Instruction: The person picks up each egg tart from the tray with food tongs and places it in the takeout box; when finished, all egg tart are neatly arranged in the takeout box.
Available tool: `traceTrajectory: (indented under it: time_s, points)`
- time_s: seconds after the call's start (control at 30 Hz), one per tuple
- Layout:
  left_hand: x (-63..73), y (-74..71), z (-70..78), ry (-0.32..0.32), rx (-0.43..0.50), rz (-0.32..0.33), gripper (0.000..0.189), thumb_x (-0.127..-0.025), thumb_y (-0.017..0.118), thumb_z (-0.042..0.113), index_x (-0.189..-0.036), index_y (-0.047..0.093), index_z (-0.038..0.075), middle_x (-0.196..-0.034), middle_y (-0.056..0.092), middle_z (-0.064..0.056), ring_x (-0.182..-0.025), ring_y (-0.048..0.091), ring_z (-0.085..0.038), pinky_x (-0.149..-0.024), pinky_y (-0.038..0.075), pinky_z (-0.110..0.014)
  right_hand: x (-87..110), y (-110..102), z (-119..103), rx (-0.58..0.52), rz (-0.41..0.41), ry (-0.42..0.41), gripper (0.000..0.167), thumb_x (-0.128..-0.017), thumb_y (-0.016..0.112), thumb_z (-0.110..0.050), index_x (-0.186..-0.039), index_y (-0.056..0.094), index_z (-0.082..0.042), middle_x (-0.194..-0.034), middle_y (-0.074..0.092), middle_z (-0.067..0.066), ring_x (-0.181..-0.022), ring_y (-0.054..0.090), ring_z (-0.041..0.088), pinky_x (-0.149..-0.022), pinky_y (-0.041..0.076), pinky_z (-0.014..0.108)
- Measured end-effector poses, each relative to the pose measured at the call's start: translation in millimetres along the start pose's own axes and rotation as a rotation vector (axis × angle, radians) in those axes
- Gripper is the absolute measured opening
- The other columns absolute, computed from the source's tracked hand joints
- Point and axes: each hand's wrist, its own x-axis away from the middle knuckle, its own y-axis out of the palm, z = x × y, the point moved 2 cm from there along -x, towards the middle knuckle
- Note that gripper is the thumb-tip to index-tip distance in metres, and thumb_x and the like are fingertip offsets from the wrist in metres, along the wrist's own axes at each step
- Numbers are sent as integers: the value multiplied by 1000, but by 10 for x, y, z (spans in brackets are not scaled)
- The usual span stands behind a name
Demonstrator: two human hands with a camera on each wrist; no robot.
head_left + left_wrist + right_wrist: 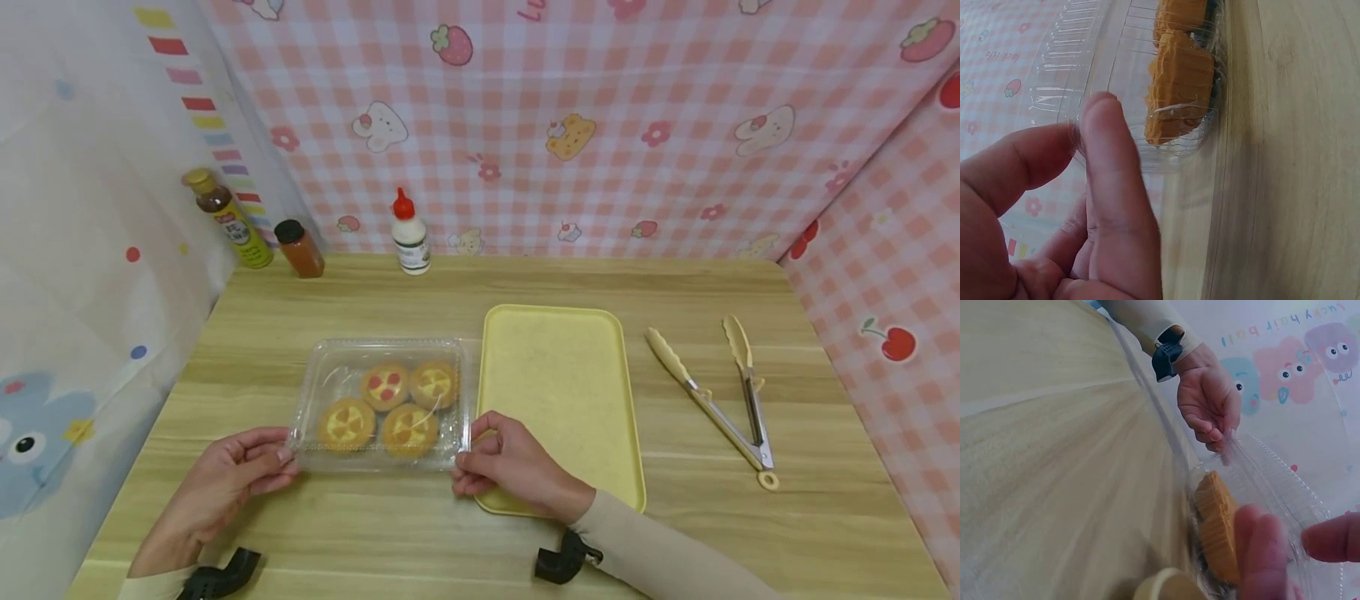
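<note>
A clear plastic food container (pixel 330 379) lies on the wooden table, left of the yellow tray (pixel 555 392). Several small egg tarts (pixel 410 429) show through it; one has red dots on top. My left hand (pixel 225 479) pinches the container's front left corner between thumb and fingers, and the left wrist view shows this grip on the rim (pixel 1082 94). At the front right corner, my right hand (pixel 517 467) holds the edge with its thumb and fingers, above the tray's left side. In the right wrist view the tarts (pixel 1216 528) appear side-on.
Yellow-tipped tongs (pixel 720 408) lie spread to the right of the tray. Along the back edge stand a yellow-labelled bottle (pixel 236 229), a dark-capped jar (pixel 300 250) and a white red-capped squeeze bottle (pixel 411 242). Patterned cloths (pixel 487 100) hang behind and at the sides.
</note>
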Motion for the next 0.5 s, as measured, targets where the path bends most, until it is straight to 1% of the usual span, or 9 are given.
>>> traceTrajectory:
  time_s: [0.17,0.23,0.33,0.5]
  points:
    - [-31,-22,10,2,-21,7,28,-105,59,-4,-114,75,18,-105,79,-3,-92,79,-15,-83,65,-29,9,-49,-20,57,-47,34,27,-102,67,-7,-119,48,1,-96,79,20,-77,78,16,-70,65,28]
    - [-39,-34,17,5,-31,9,28,-105,59,-4,-114,74,18,-105,79,-2,-92,79,-15,-83,65,-29,14,-72,-36,84,-64,43,28,-103,67,-9,-121,49,1,-98,78,20,-77,78,17,-71,66,29]
    - [-49,-58,34,6,-59,18,28,-106,59,-2,-115,74,20,-106,79,-1,-93,78,-14,-84,65,-29,20,-107,-65,117,-85,44,27,-104,65,-10,-124,51,2,-102,78,23,-78,78,18,-72,66,32]
    - [-52,-108,74,-3,-156,34,27,-109,56,4,-116,73,24,-108,79,5,-96,77,-10,-86,64,-27,38,-172,-103,157,-108,31,28,-105,61,-9,-129,53,3,-109,75,30,-80,78,21,-74,67,35]
